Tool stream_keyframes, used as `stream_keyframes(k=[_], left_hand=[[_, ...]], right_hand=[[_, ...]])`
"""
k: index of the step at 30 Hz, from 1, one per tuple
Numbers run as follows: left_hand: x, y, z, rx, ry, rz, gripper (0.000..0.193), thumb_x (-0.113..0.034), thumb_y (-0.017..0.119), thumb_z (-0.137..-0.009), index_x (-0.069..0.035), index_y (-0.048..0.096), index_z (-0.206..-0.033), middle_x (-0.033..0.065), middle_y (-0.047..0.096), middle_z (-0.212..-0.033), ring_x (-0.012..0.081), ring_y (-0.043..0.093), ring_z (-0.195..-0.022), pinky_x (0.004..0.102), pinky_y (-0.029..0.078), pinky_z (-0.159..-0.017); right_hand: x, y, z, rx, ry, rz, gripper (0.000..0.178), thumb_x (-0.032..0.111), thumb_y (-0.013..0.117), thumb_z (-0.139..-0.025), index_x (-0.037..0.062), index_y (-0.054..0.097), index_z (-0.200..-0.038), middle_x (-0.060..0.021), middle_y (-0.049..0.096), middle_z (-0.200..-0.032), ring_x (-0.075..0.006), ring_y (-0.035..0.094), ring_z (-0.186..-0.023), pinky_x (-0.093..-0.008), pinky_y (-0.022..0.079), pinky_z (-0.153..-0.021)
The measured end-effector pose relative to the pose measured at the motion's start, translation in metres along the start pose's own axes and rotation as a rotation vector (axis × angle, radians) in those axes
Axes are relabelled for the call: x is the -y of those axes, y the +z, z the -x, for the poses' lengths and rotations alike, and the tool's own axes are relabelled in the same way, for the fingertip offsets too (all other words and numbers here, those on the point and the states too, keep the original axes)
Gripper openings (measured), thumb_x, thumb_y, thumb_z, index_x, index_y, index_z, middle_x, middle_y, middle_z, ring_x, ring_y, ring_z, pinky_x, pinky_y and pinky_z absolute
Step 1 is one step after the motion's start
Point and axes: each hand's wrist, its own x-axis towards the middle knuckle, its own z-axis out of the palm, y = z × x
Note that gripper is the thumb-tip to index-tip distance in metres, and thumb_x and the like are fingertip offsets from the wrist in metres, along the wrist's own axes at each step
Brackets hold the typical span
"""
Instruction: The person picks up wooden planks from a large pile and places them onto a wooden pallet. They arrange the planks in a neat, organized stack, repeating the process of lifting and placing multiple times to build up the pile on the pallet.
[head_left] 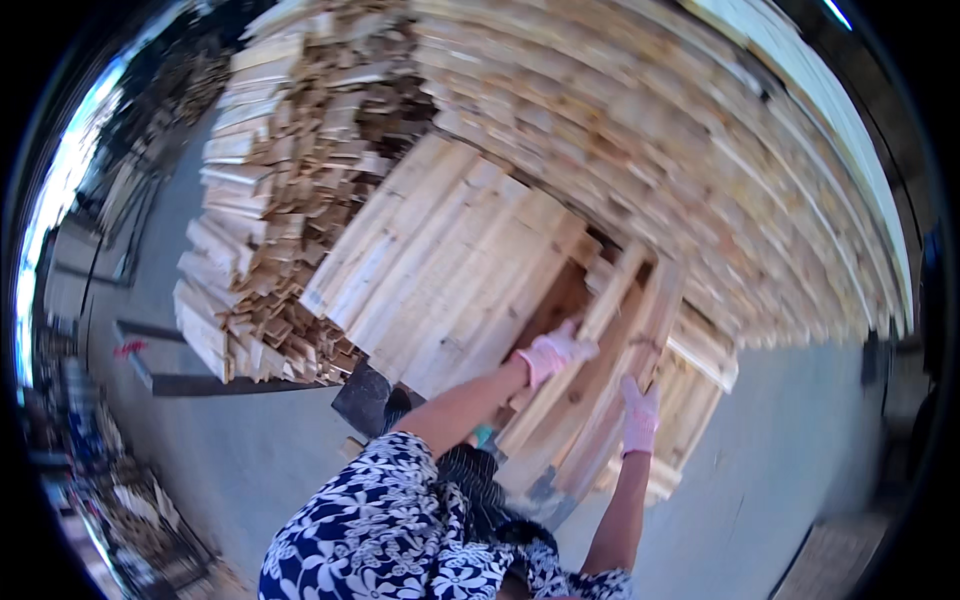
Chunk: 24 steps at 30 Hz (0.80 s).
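Note:
My left hand (555, 352), in a pink glove, is closed round a narrow wooden board (615, 290) tilted up on its edge. To its right, my right hand (640, 415), gloved in pink too, grips the edge of a wider wooden board (650, 335); its fingertips are partly hidden. Both boards slant from my body toward the tall stack. Left of them lies a row of pale boards (440, 260) set side by side. A dark gap shows between that row and the board in my left hand.
A tall stack of boards (600, 110) rises on the far side. At the left stands a pile of short wood pieces (270, 220), above a dark metal bar (230, 388). More boards (690, 400) lie beyond my right hand. Grey floor (760, 450) extends to the right.

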Motion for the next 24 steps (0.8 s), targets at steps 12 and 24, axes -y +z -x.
stream_keyframes(k=[12, 24], left_hand=[[-0.051, -0.18, 0.08, -0.247, -0.085, -0.32, 0.092, -0.045, 0.075, -0.09, -0.011, 0.029, -0.162, 0.0172, 0.065, -0.131, 0.0275, 0.063, -0.12, 0.037, 0.052, -0.096], [-0.035, -0.222, 0.126, -0.508, -0.201, -0.718, 0.083, -0.044, 0.072, -0.086, -0.023, 0.036, -0.157, 0.0254, 0.055, -0.134, 0.0441, 0.053, -0.129, 0.0554, 0.046, -0.104]], right_hand=[[-0.068, -0.026, -0.023, -0.166, 0.172, 0.566, 0.113, 0.051, 0.078, -0.08, 0.0283, 0.008, -0.165, -0.0327, 0.04, -0.147, -0.0521, 0.05, -0.131, -0.0539, 0.045, -0.108], [0.0, 0.036, 0.011, -0.052, -0.069, 0.09, 0.103, 0.031, 0.082, -0.08, 0.0208, 0.023, -0.163, -0.0356, 0.049, -0.139, -0.0449, 0.057, -0.126, -0.0475, 0.047, -0.107]])
